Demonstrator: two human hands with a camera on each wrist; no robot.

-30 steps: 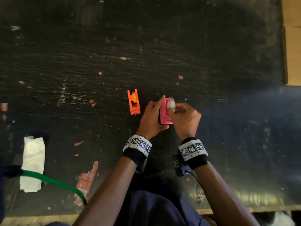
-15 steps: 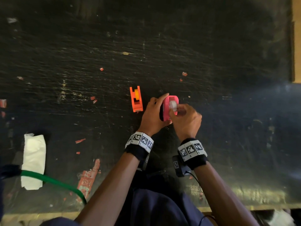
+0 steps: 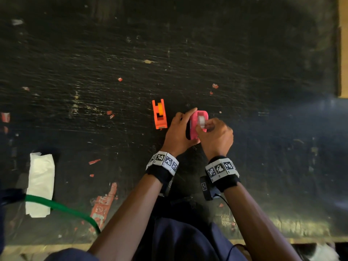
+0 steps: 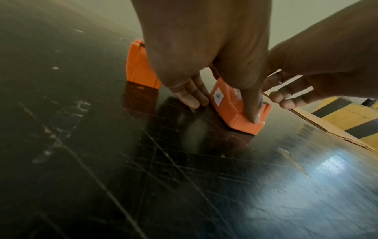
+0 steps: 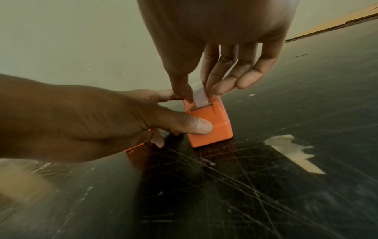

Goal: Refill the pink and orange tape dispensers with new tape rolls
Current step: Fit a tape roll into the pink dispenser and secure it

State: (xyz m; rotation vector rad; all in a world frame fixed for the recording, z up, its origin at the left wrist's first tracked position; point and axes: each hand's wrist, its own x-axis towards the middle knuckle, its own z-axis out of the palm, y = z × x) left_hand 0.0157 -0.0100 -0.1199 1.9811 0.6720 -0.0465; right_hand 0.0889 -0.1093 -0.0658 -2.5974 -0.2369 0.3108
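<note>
The pink tape dispenser [image 3: 194,127] stands on the black table [image 3: 263,129], with a pale tape roll [image 3: 201,120] seated in it. My left hand [image 3: 178,129] grips the dispenser from its left side, thumb on the near end [image 5: 204,127] and fingers along the flank [image 4: 192,97]. My right hand [image 3: 214,135] pinches the loose tape strip [image 5: 201,100] between thumb and forefinger, just above the cutter blade. In both wrist views this dispenser [image 4: 231,111] looks orange. The orange dispenser [image 3: 159,114] stands untouched just to the left, holding an orange roll.
A folded white paper [image 3: 40,185], a green cord [image 3: 62,206] and red torn scraps [image 3: 102,204] lie at the near left. A cardboard sheet [image 3: 342,48] borders the far right. A pale tape scrap [image 5: 292,152] is stuck near the dispenser.
My right hand has drawn back from the roll toward the cutter end, uncovering the roll. The left hand keeps its hold on the pink dispenser. The orange dispenser has not moved.
</note>
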